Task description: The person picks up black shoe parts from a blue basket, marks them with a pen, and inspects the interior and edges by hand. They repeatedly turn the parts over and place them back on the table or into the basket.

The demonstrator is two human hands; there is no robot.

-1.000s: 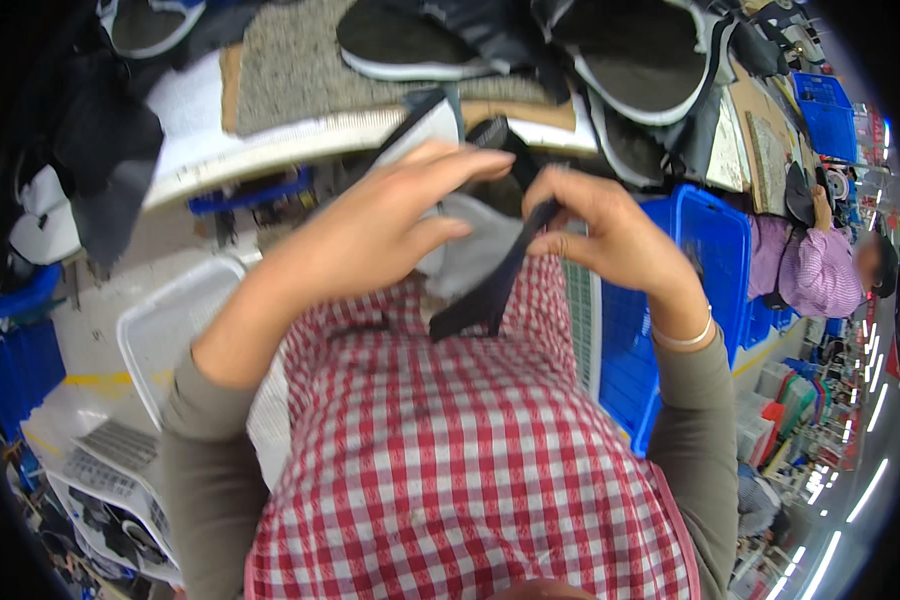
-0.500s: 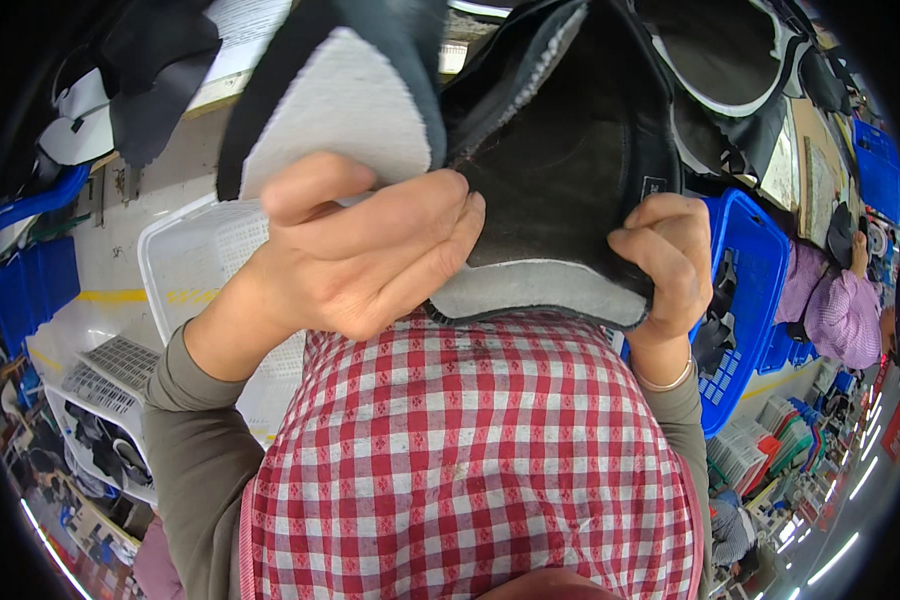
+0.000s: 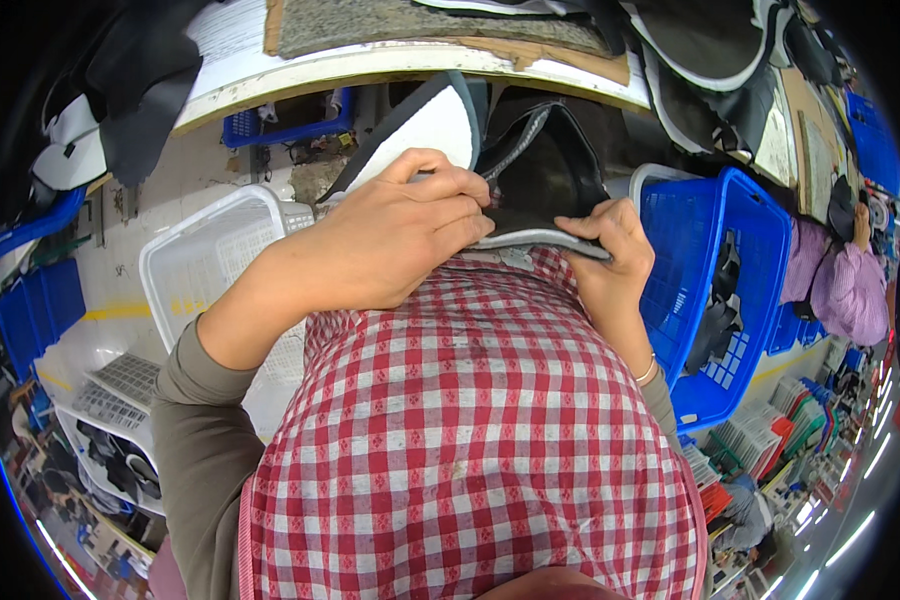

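A black leather boot upper (image 3: 545, 185) with a pale lining is pinched between my two hands, low in front of the checked apron. My left hand (image 3: 395, 235) grips its left side, fingers folded over the edge. Beside those fingers a pointed flap (image 3: 432, 132) with a white inner face and dark border stands up. My right hand (image 3: 615, 255) holds the right end of the near, pale-lined edge between thumb and fingers. The upper's dark inside opens between the hands; its far lower part is hard to make out.
A worktable edge (image 3: 370, 60) crosses ahead, with more black pieces (image 3: 710, 40) lying on it. A white basket (image 3: 210, 240) stands at the left and a blue basket (image 3: 730, 300) holding dark scraps at the right. Farther right is a person in a purple sleeve (image 3: 848, 290).
Both hands have lowered toward my body with the upper, and my right hand has come left, nearer the other. The upper is tilted flatter, exposing the table edge beyond.
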